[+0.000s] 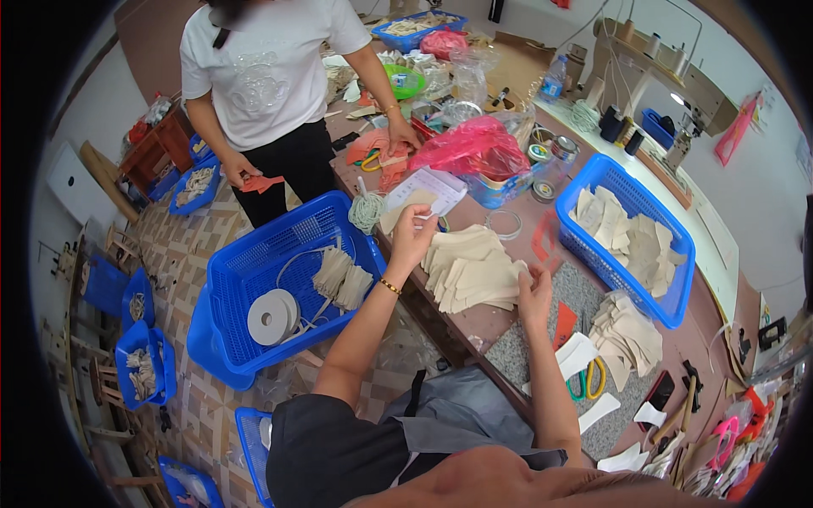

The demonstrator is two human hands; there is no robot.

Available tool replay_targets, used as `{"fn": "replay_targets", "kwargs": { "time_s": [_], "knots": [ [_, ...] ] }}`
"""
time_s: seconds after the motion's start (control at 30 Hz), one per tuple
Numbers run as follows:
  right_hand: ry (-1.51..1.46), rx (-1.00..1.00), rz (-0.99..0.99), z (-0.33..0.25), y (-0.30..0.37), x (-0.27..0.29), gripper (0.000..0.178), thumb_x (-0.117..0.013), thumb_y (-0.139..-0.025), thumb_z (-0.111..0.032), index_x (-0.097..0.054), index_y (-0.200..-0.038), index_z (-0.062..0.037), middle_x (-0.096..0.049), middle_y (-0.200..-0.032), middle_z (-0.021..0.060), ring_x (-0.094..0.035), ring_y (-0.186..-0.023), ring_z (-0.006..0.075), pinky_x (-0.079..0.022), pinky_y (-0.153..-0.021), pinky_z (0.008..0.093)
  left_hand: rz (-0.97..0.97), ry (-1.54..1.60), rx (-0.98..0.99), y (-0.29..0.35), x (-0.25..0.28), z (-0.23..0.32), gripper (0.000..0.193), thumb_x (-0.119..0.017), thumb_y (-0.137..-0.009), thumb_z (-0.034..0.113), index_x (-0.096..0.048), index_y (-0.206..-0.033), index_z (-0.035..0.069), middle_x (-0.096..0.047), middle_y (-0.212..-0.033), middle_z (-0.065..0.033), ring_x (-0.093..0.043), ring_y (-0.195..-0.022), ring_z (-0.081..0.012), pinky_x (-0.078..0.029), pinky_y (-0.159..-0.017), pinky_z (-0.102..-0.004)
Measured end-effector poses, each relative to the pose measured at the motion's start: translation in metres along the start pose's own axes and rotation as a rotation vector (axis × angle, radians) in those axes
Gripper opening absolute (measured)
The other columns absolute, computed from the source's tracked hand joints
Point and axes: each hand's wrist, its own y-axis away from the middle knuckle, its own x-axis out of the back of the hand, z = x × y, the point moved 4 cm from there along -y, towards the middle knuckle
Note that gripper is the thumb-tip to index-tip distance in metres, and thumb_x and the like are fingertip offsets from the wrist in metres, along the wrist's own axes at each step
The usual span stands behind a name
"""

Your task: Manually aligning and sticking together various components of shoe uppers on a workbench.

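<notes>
My left hand (412, 241) is closed in a pinch at the table's near left edge. A cream cut piece (405, 211) shows just beyond its fingers, partly over a white paper pad (434, 188). A fanned stack of cream cut pieces (474, 269) lies right of this hand. At the stack's right end is my right hand (534, 298), fingers curled against the edge of the pieces. Another cream pile (625, 334) rests farther right. Scissors with green and yellow handles (595, 379) lie near my right forearm, beside white shaped pieces (577, 354).
A blue basket (296, 227) with a white roll and bundled strips stands left of the table. Another blue basket (680, 284) of cream pieces sits at right. Across the table, a person (271, 76) handles orange pieces (262, 183). A pink plastic bag (470, 151) and a sewing machine (677, 93) are farther back.
</notes>
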Motion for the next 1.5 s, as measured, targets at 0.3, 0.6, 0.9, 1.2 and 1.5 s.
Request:
{"fn": "replay_targets", "kwargs": {
  "time_s": [0.3, 0.6, 0.9, 1.2, 1.5],
  "knots": [
    [0.239, 0.151, 0.036, 0.007, 0.022, 0.000, 0.027, -0.061, -0.082, -0.006, -0.054, -0.105, 0.0052, -0.055, -0.102, 0.0216, -0.055, -0.097, 0.0341, -0.043, -0.087, 0.0384, 0.154, -0.224, -0.118, -0.103, -0.026, -0.045, 0.116, -0.086, -0.059, 0.021, -0.006, -0.141, 0.000, -0.026, -0.140, -0.0246, -0.030, -0.129, -0.0350, -0.029, -0.107, -0.0404],
    [0.343, 0.228, 0.015, -0.009, 0.024, -0.002, 0.022, -0.061, -0.080, -0.005, -0.056, -0.099, 0.0037, -0.056, -0.105, 0.0202, -0.052, -0.103, 0.0359, -0.039, -0.094, 0.0415, -0.115, -0.597, -0.360, -0.152, -0.097, 0.016, 0.094, -0.082, -0.062, 0.022, -0.028, -0.136, 0.001, -0.048, -0.123, -0.0243, -0.046, -0.115, -0.0406, -0.038, -0.097, -0.0445],
    [0.358, 0.244, -0.033, -0.009, 0.027, -0.002, 0.017, -0.062, -0.079, -0.005, -0.058, -0.094, 0.0013, -0.057, -0.105, 0.0176, -0.052, -0.103, 0.0351, -0.036, -0.098, 0.0452, -0.470, -0.397, -0.495, -0.131, -0.203, -0.004, 0.022, -0.055, -0.069, -0.003, -0.063, -0.089, 0.004, -0.064, -0.090, -0.0173, -0.059, -0.083, -0.0350, -0.045, -0.081, -0.0436],
    [0.369, 0.264, -0.032, -0.008, 0.032, -0.002, 0.013, -0.062, -0.078, -0.004, -0.059, -0.090, 0.0012, -0.059, -0.102, 0.0167, -0.052, -0.104, 0.0345, -0.039, -0.094, 0.0433, -0.518, -0.379, -0.565, -0.116, -0.191, -0.015, 0.019, -0.059, -0.072, 0.000, -0.057, -0.091, 0.001, -0.055, -0.096, -0.0174, -0.055, -0.089, -0.0355, -0.046, -0.079, -0.0427],
    [0.349, 0.255, -0.023, -0.003, 0.029, -0.002, 0.011, -0.062, -0.079, -0.003, -0.059, -0.089, 0.0018, -0.059, -0.101, 0.0173, -0.052, -0.103, 0.0347, -0.039, -0.093, 0.0427, -0.442, -0.523, -0.509, -0.077, -0.139, 0.027, 0.053, -0.065, -0.079, 0.011, -0.041, -0.125, 0.002, -0.039, -0.125, -0.0220, -0.044, -0.116, -0.0405, -0.041, -0.094, -0.0420]
  ]
}}
